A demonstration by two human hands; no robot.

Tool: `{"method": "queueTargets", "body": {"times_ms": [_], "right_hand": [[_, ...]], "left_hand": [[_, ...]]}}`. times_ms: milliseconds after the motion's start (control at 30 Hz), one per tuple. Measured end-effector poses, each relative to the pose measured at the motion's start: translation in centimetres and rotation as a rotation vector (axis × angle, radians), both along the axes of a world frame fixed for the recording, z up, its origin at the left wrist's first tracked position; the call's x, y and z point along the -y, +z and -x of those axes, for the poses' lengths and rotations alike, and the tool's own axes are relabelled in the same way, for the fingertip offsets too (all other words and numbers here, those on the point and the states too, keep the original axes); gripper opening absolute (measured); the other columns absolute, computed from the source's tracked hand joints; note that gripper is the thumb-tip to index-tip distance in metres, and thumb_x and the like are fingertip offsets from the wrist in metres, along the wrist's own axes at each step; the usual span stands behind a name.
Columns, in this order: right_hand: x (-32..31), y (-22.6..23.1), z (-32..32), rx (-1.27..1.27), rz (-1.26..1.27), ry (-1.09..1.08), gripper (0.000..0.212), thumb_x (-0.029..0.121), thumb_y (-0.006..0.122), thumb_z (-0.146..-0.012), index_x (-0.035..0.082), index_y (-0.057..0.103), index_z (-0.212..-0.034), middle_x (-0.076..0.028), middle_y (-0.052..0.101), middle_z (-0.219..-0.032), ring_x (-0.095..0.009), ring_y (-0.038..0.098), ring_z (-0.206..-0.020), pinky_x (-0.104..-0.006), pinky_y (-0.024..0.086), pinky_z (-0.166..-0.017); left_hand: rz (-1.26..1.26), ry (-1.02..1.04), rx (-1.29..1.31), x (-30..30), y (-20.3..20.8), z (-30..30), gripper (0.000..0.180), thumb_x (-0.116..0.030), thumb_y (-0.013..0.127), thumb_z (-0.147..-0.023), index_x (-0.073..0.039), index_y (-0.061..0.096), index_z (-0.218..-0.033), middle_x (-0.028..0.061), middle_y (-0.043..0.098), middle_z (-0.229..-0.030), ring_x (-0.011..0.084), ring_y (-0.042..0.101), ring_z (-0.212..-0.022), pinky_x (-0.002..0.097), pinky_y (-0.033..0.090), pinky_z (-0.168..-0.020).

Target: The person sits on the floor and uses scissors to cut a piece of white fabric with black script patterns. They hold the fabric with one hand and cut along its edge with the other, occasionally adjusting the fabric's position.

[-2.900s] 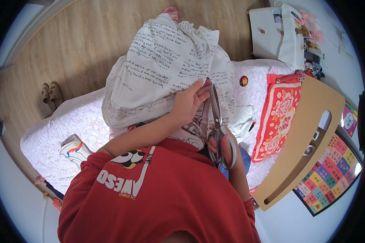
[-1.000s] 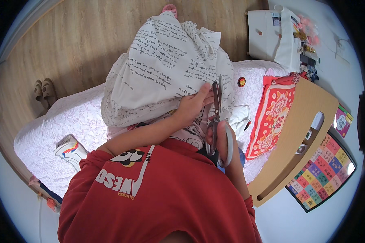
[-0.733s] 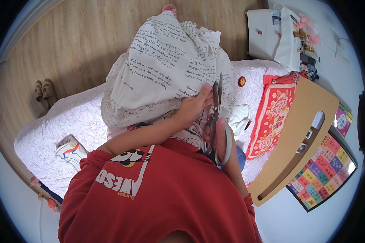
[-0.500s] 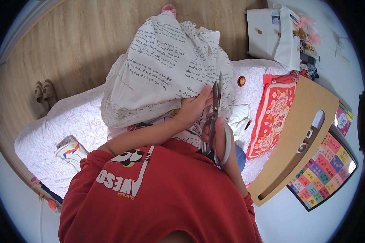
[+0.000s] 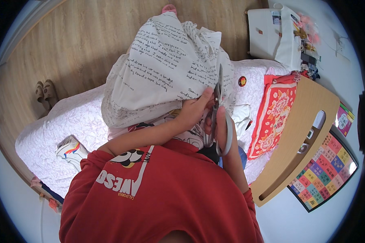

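A large white cloth (image 5: 150,73) covered in dark handwriting-style print lies bunched over my lap. My left hand (image 5: 194,110) closes on its right edge, thumb on top and the other fingers mostly hidden. Just to the right, my right hand (image 5: 218,123) grips a pair of scissors (image 5: 228,137) by the grey handles. Their metal blades point away from me along the cloth's right side, close to my left thumb. Whether the blades have cloth between them I cannot tell.
I sit on a bed with a pale patterned sheet (image 5: 48,129). To the right lie a red floral pillow (image 5: 273,117), a round dark object (image 5: 242,81) and a wooden board (image 5: 312,109). A white case (image 5: 263,38) stands beyond. Slippers (image 5: 48,91) rest on the floor at left.
My right hand and the scissors have moved forward, away from my body, along the cloth. My left hand has shifted only slightly, and the cloth lies almost as before.
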State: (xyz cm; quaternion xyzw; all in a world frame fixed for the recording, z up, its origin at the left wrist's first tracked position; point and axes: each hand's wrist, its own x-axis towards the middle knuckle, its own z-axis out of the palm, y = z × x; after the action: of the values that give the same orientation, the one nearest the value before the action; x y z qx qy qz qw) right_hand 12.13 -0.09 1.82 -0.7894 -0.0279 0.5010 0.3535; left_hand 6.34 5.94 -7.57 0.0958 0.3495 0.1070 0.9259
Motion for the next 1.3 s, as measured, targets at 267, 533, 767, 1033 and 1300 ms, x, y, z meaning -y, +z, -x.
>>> {"method": "queueTargets", "body": {"times_ms": [267, 533, 767, 1033, 1300], "right_hand": [[0.3, 0.0, 0.1, 0.057, 0.015, 0.054, 0.046, 0.046, 0.035, -0.093, 0.003, 0.049, -0.090, -0.001, 0.046, -0.062, -0.008, 0.043, -0.051, -0.0212, 0.031, -0.045], [0.4, 0.1, 0.1, 0.020, 0.004, 0.035, 0.048, 0.048, 0.034, -0.093, 0.003, 0.049, -0.099, 0.000, 0.046, -0.064, -0.007, 0.042, -0.052, -0.0200, 0.030, -0.045], [-0.5, 0.2, 0.9, 0.038, -0.025, -0.067, 0.050, 0.050, 0.036, -0.092, 0.004, 0.045, -0.075, -0.002, 0.045, -0.059, -0.010, 0.044, -0.050, -0.0238, 0.034, -0.045], [-0.3, 0.3, 1.0, 0.007, -0.032, -0.114, 0.052, 0.052, 0.036, -0.091, 0.003, 0.046, -0.078, -0.002, 0.044, -0.059, -0.009, 0.042, -0.049, -0.0234, 0.032, -0.044], [-0.7, 0.7, 0.9, -0.036, -0.038, -0.163, 0.049, 0.049, 0.039, -0.092, 0.002, 0.048, -0.083, -0.001, 0.043, -0.060, -0.008, 0.040, -0.049, -0.0227, 0.032, -0.044]], "left_hand": [[-0.030, 0.033, 0.058, 0.6, -0.7, 0.0, 0.039, -0.037, 0.046, -0.093, -0.004, 0.062, -0.081, -0.0018, 0.056, -0.076, 0.0057, 0.047, -0.070, 0.0204, 0.039, -0.064], [-0.042, 0.033, 0.038, 0.2, 0.0, 0.1, 0.036, -0.036, 0.047, -0.093, -0.003, 0.060, -0.086, -0.0014, 0.056, -0.080, 0.0060, 0.048, -0.072, 0.0214, 0.040, -0.066], [0.022, -0.005, 0.076, 0.2, -0.8, 0.3, 0.039, -0.027, 0.045, -0.094, 0.004, 0.046, -0.118, 0.0116, 0.055, -0.112, 0.0194, 0.055, -0.102, 0.0311, 0.043, -0.090], [0.025, -0.028, 0.157, -0.2, -0.1, 0.5, 0.044, -0.032, 0.040, -0.095, 0.005, 0.046, -0.119, 0.0140, 0.056, -0.113, 0.0202, 0.054, -0.102, 0.0300, 0.042, -0.088], [-0.025, -0.013, 0.206, -0.1, -0.2, 0.4, 0.046, -0.033, 0.036, -0.097, 0.004, 0.041, -0.124, 0.0149, 0.054, -0.117, 0.0216, 0.053, -0.106, 0.0319, 0.040, -0.090]]}}
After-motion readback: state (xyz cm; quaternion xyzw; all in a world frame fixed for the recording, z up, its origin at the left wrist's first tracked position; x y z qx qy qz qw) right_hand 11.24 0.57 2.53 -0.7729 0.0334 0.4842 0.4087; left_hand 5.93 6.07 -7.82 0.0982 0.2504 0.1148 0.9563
